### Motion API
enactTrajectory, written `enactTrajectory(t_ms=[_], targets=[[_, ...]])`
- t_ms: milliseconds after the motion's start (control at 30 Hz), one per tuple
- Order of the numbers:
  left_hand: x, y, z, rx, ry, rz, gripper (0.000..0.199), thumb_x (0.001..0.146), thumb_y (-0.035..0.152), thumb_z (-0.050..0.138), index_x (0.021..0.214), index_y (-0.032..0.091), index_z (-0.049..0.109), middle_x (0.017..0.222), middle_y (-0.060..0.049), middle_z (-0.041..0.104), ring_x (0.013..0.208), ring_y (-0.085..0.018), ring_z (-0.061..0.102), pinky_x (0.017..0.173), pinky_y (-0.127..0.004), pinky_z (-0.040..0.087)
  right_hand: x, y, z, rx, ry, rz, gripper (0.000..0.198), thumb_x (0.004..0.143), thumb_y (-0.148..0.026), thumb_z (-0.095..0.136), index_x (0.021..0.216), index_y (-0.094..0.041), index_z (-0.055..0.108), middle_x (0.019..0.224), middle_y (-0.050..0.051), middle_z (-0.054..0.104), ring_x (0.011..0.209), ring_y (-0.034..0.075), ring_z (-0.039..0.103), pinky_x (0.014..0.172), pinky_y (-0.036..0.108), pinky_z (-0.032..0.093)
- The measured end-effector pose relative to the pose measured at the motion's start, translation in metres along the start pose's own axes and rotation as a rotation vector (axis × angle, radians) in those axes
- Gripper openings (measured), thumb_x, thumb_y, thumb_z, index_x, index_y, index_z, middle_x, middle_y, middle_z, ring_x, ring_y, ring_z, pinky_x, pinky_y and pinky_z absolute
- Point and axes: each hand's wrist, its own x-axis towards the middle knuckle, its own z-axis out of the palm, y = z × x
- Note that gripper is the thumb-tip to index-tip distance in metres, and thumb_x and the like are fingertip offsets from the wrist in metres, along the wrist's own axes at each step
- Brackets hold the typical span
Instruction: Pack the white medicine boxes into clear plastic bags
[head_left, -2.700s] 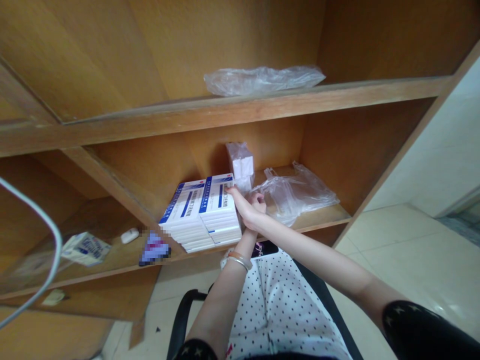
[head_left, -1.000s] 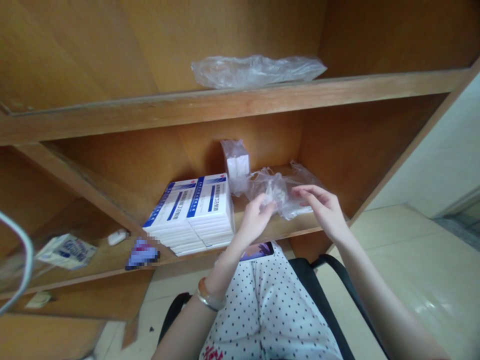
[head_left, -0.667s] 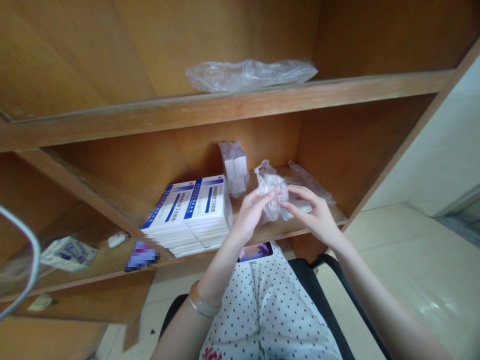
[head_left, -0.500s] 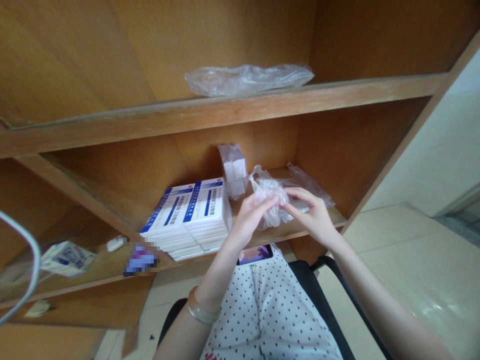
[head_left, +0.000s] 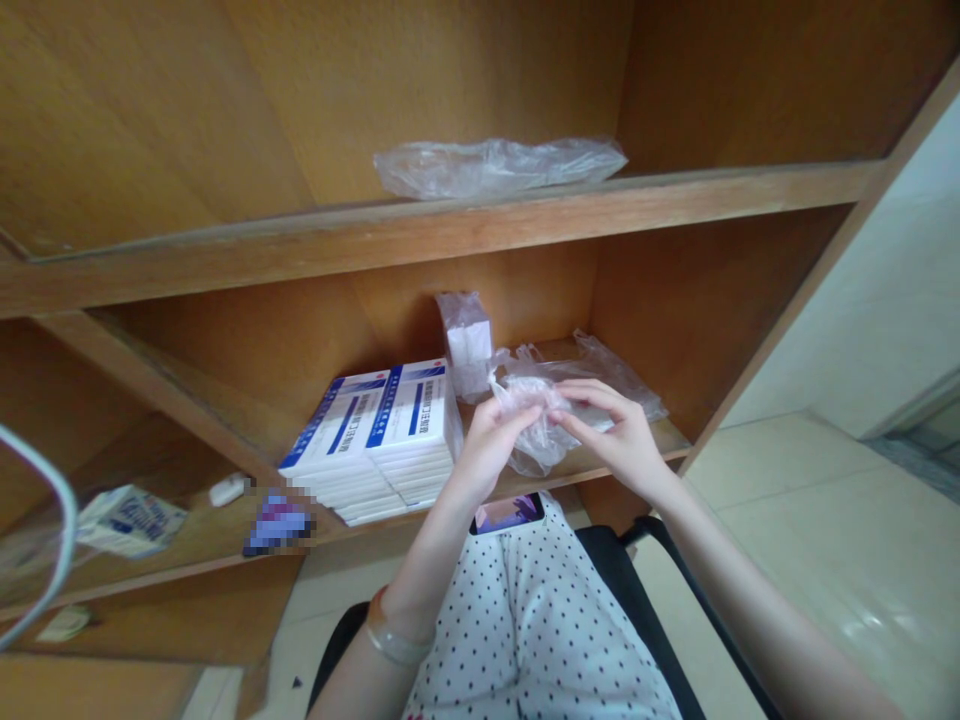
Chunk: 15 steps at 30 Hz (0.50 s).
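Observation:
A crumpled clear plastic bag [head_left: 541, 448] is bunched up between my two hands, just above the front of the lower shelf. My left hand [head_left: 491, 440] pinches it from the left, thumb pressed along its top. From the right, my right hand [head_left: 611, 428] grips the same bag with thumb and fingertips. Behind my hands another clear plastic bag [head_left: 619, 375] lies flat on the shelf. A small white box wrapped in plastic [head_left: 470, 345] stands just behind my left hand, beside stacked white-and-blue boxes [head_left: 375, 425].
A folded clear plastic sheet [head_left: 499, 168] rests on the upper shelf [head_left: 450, 222]. The left compartment holds a carton [head_left: 133, 520], a small white item [head_left: 227, 489] and a blurred-out purple object [head_left: 277, 522]. A phone [head_left: 508, 512] lies on my lap. A white cable [head_left: 67, 520] curves at far left.
My hands have shifted slightly left and apart, and the bunched bag between them has changed shape, its lower part hanging looser. The view has tilted a little.

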Motion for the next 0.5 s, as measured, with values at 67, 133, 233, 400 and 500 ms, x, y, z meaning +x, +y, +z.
enactTrajectory(t_ms=[67,133,233,400,500], targets=[[0.000,0.001,-0.001,0.053,-0.025,0.003,0.021,0.072,0.019,0.067,0.092,0.015,0.070,0.099,-0.007,0.070,0.091,-0.017,0.063,0.088,-0.030,0.045,0.000,0.001,0.001,0.017,0.012,0.005,0.015,0.080,-0.028,0.065,0.094,-0.023,0.069,0.099,0.004,0.068,0.095,0.018,0.061,0.087,0.036,0.048],[-0.001,0.002,-0.002,0.072,-0.021,-0.002,0.020,0.075,0.021,0.064,0.092,0.015,0.070,0.093,-0.007,0.071,0.086,-0.017,0.064,0.086,-0.031,0.046,0.001,0.002,0.001,0.029,0.038,0.026,0.012,0.081,-0.027,0.064,0.090,-0.021,0.070,0.095,0.004,0.068,0.091,0.018,0.062,0.084,0.035,0.049],[-0.002,0.005,-0.003,0.002,0.032,-0.009,0.019,0.075,0.022,0.061,0.089,0.014,0.070,0.089,-0.007,0.071,0.079,-0.018,0.066,0.080,-0.032,0.049,0.000,0.003,-0.001,0.034,0.076,0.056,0.011,0.082,-0.026,0.062,0.086,-0.020,0.070,0.090,0.004,0.068,0.088,0.017,0.062,0.082,0.032,0.048],[-0.005,0.015,-0.002,-0.190,0.059,0.028,0.017,0.072,0.020,0.056,0.083,0.012,0.067,0.088,-0.009,0.071,0.070,-0.019,0.066,0.072,-0.033,0.051,-0.002,0.004,-0.004,0.035,0.101,0.174,0.013,0.082,-0.029,0.062,0.084,-0.019,0.069,0.087,0.003,0.069,0.080,0.016,0.062,0.075,0.029,0.048],[-0.009,0.022,-0.001,-0.212,0.070,0.052,0.020,0.074,0.020,0.053,0.087,0.011,0.066,0.088,-0.010,0.071,0.069,-0.018,0.066,0.065,-0.029,0.050,-0.002,0.006,-0.006,0.082,0.139,0.229,0.014,0.081,-0.033,0.062,0.082,-0.020,0.069,0.084,0.002,0.069,0.078,0.015,0.061,0.073,0.028,0.047]])
